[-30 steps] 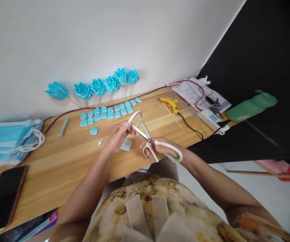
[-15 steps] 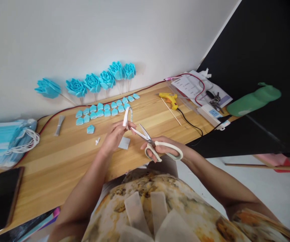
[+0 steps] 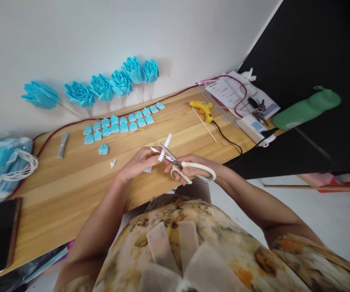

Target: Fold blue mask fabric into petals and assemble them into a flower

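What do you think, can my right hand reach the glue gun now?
Probably yes: only a thin stick lies between the right hand and the glue gun, though that hand holds scissors.

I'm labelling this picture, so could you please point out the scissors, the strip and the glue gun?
Scissors [image 3: 179, 164]: head view, on the part near the pivot.
Strip [image 3: 167, 140]: head view, on its upper part.
Glue gun [image 3: 205, 107]: head view, on its yellow body.

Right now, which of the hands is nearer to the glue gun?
The right. The right hand, holding the scissors, is on the near side of the glue gun; the left hand is farther away, nearer the viewer and to its left.
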`<state>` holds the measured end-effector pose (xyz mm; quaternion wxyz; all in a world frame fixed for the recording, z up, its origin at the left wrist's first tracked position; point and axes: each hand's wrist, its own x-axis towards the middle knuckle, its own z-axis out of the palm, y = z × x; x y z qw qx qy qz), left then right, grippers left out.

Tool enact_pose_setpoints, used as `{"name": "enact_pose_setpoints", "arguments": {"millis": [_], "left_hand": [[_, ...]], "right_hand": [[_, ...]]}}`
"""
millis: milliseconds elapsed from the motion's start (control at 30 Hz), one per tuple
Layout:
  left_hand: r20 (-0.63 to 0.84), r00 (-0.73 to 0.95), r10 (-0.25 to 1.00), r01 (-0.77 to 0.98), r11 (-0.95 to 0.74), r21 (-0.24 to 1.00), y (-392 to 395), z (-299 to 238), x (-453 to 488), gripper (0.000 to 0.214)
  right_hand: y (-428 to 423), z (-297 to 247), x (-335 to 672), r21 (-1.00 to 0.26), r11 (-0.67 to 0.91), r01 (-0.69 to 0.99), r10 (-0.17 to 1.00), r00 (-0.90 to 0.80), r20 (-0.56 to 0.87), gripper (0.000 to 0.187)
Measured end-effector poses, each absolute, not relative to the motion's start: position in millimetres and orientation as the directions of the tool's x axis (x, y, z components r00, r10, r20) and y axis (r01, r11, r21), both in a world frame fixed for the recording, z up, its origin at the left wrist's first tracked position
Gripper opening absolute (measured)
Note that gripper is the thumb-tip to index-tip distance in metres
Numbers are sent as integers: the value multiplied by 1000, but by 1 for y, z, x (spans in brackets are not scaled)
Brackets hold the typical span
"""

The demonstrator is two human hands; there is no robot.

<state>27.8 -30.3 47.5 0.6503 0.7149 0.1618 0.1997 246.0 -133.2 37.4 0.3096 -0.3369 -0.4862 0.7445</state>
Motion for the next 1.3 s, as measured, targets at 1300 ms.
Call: {"name": "enact_pose_setpoints", "arguments": {"millis": [1300], "left_hand": [[10, 564, 826, -121, 71, 990, -33, 34, 35, 28]], "right_hand": [[-142, 47, 231, -973, -221, -65, 833, -531, -154, 74]]}}
